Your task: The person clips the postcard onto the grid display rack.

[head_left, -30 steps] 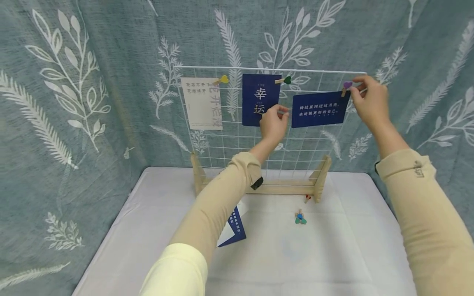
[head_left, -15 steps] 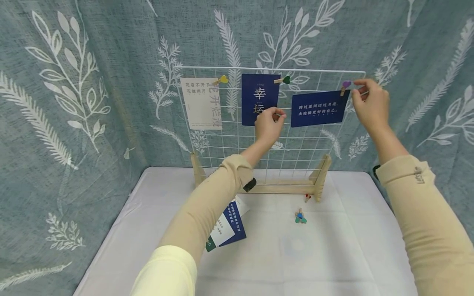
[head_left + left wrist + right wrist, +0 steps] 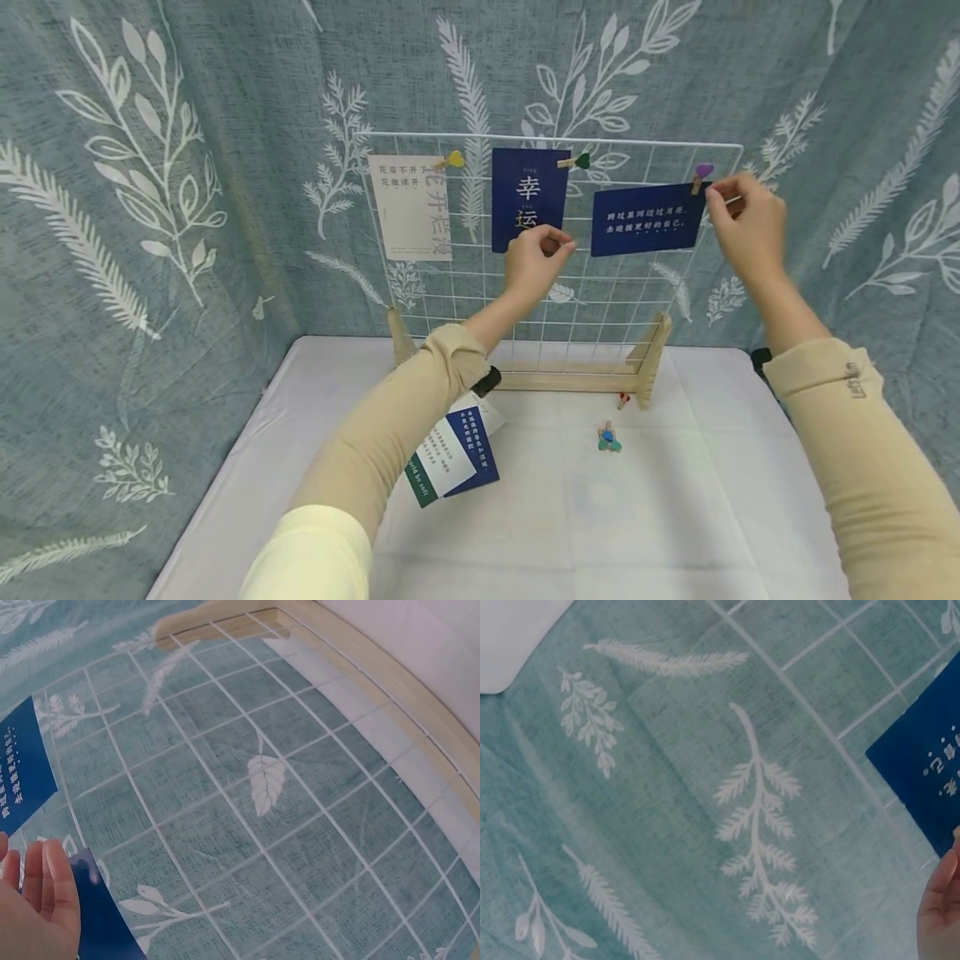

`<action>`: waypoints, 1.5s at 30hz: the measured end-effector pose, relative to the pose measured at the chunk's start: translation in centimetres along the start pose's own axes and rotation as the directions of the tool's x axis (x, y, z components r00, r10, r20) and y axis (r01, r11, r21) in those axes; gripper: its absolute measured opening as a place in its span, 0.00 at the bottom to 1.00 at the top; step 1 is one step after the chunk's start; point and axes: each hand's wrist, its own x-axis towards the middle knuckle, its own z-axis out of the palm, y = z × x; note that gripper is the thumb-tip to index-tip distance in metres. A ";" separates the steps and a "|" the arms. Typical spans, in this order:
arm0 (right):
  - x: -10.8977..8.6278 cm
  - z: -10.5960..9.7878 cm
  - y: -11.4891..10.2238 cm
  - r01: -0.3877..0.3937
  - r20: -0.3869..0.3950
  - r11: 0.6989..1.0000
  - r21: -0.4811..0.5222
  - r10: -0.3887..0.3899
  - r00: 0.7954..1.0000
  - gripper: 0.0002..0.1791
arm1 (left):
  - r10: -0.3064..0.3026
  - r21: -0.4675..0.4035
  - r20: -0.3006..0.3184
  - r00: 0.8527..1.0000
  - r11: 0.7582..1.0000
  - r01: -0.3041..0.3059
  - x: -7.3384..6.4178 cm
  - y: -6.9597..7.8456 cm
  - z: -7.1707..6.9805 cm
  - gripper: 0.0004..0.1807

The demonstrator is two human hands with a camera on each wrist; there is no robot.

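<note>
A white wire grid [image 3: 480, 292] stands upright in wooden feet. Clipped to it are a cream card [image 3: 408, 217], a blue portrait card [image 3: 517, 179] and a tilted blue landscape card [image 3: 637, 221]. A purple heart clip [image 3: 702, 172] holds the landscape card's top right. My right hand [image 3: 752, 221] pinches that card's right edge just below the clip; its fingertips are partly cut off in the right wrist view. My left hand [image 3: 534, 265], its fingers loosely curled around nothing, is before the portrait card's lower part. The left wrist view shows it beside the blue portrait card [image 3: 105, 915].
Several loose cards [image 3: 450, 454] overlap on the white table [image 3: 600, 525], partly under my left arm. Small clips [image 3: 608, 437] and a red clip [image 3: 623, 401] lie near the grid's wooden base [image 3: 570, 382]. A patterned curtain [image 3: 247, 125] hangs behind.
My right hand has let go of the purple clip, drawn away, and come down to the landscape card's edge. The left hand has moved left and slightly down, its arm uncovering more loose cards.
</note>
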 end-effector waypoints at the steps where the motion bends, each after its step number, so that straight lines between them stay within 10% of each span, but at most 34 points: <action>1: -0.2 0.1 0.0 0.011 -0.002 1.000 0.004 -0.011 1.000 0.14 | 0.001 -0.005 0.009 1.000 1.000 -0.001 -0.2 -0.1 -0.2 0.09; 26: -7.0 3.4 2.6 0.163 0.156 0.986 0.032 -0.166 0.974 0.10 | -0.025 0.049 0.082 0.996 0.999 0.021 -5.1 -6.5 -4.3 0.12; 45: -15.7 7.7 7.1 0.023 0.402 1.000 -0.004 -0.019 0.915 0.09 | -0.157 0.110 0.044 0.987 0.982 0.151 -11.6 -14.5 -6.5 0.14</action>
